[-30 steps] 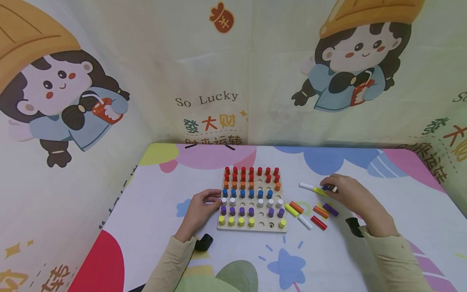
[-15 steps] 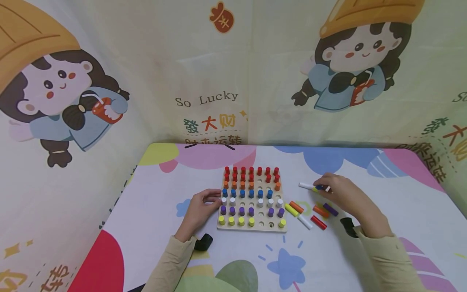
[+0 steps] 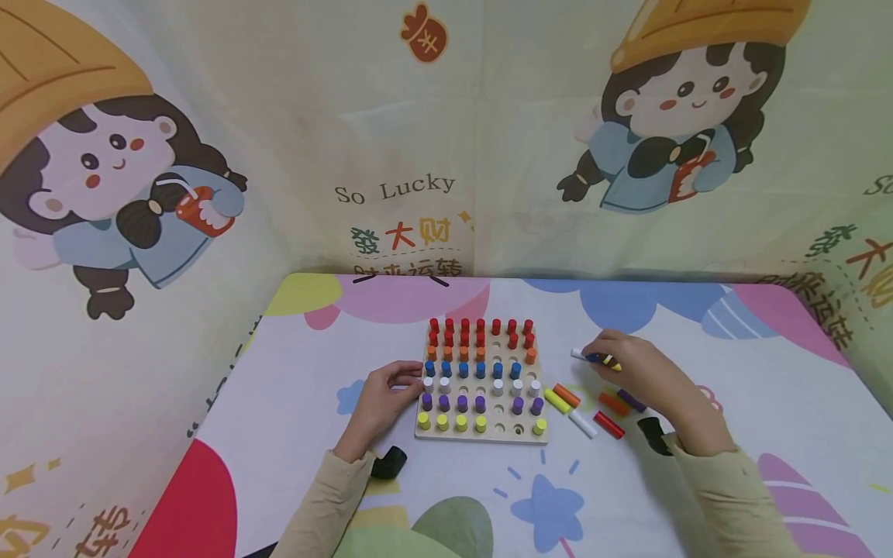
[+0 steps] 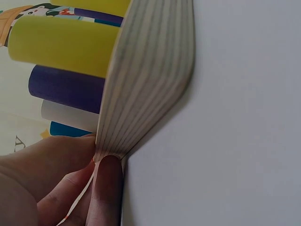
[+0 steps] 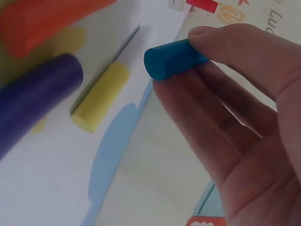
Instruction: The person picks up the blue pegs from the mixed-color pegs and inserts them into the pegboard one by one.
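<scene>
Between right thumb and fingertips I pinch a blue peg (image 5: 171,60), held above the table beyond the pegboard's right side. My right hand (image 3: 638,370) hovers over a loose white peg (image 3: 577,353) and a yellow peg (image 5: 100,98) lying end to end. At its left edge, the wooden pegboard (image 3: 446,439) is gripped by my left hand (image 3: 380,401), whose thumb and a fingertip (image 4: 107,181) meet its corner in the left wrist view. Rows of red, orange, blue, white, purple and yellow pegs stand in it, with several bare holes towards the right.
Right of the board lie more loose pegs: a yellow (image 3: 556,401), an orange (image 3: 567,395), a white (image 3: 583,424), a red (image 3: 610,425), another orange (image 3: 613,404) and a purple one (image 3: 631,400). A printed cloth wall (image 3: 516,240) rises behind the table.
My right hand has shifted left with the blue peg, from over the yellow peg's right end to nearer the white peg. The left hand and board stay put.
</scene>
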`<state>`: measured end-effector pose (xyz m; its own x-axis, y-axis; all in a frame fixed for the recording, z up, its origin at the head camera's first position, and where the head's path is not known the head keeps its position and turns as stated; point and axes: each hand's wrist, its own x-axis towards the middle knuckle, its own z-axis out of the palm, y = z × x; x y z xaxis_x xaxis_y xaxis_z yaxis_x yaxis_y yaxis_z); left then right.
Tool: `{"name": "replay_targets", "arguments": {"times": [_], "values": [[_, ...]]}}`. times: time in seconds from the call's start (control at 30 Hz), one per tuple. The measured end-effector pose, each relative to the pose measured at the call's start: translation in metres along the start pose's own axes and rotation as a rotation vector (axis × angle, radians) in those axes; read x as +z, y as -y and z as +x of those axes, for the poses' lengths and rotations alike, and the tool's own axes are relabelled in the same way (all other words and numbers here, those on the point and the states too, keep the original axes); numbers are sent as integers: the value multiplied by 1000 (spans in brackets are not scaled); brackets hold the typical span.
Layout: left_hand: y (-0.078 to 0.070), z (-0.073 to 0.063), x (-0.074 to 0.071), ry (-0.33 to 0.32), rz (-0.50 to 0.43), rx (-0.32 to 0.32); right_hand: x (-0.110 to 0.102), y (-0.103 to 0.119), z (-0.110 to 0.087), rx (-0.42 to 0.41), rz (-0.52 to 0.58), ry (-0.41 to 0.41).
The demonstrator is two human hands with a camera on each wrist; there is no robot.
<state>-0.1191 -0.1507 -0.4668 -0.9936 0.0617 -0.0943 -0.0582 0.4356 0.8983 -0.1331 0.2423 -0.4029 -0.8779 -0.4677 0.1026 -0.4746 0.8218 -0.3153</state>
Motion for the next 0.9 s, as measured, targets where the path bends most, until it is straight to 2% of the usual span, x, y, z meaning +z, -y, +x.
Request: {"name": "replay_targets", "arguments": {"times": [0.23,0.9], "values": [[0,0,0,-1,-5,-4,4,8,4,17,20,6],[0,-1,1,-9,-13,4,12,17,14,-29,121,42]]}}
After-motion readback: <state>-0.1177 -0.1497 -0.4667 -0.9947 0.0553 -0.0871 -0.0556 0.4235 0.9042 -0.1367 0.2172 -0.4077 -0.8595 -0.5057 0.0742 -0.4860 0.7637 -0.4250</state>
